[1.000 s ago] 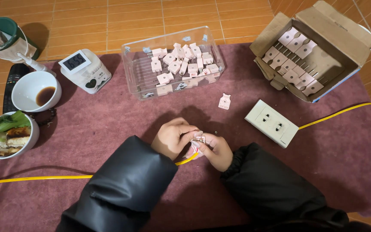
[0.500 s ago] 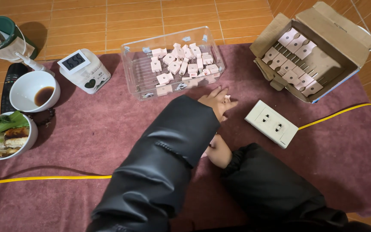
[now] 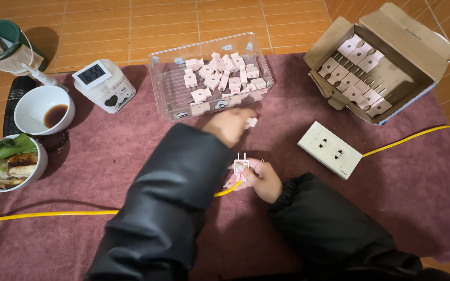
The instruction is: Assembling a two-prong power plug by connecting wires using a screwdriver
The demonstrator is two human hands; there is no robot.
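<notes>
left hand pinching cover, bin just beyond | right hand gripping plug on cable | socket to its right | box farther right

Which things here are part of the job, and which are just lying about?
In use: left hand on a pink plug piece; right hand holding plug on yellow cable; clear tray; cardboard box; socket block.
Idle: digital timer, sauce bowl, food bowl.
</notes>
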